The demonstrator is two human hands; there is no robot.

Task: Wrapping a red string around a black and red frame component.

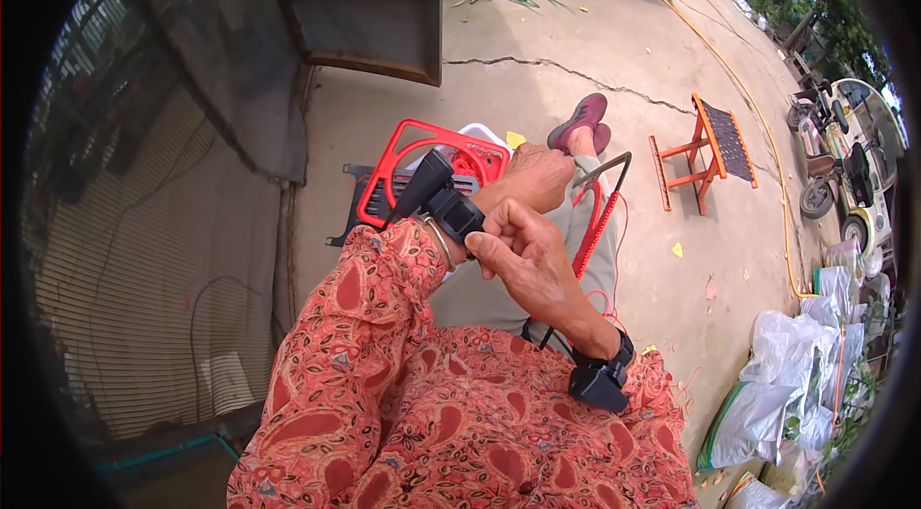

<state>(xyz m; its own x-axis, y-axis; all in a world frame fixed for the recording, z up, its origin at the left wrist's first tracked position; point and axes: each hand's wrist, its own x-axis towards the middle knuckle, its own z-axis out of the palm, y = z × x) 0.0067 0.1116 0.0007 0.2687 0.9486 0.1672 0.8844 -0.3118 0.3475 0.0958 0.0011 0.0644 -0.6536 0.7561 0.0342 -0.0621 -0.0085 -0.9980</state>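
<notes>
My left hand is out in front of my lap with its fingers curled under. What it holds, if anything, is hidden. A black wristband with a box-like device sits on my left wrist, above a metal bangle. My right hand has its fingers bent and its thumb pressed against the edge of that wristband. A similar black device is strapped to my right wrist. Just beyond my left hand is a thin dark bent bar, with a red coiled cord alongside.
A red plastic frame and a dark slotted panel lie at my left by a white container. An orange folding stool stands right. Silvery bags and a parked scooter line the right edge. An open door is ahead left.
</notes>
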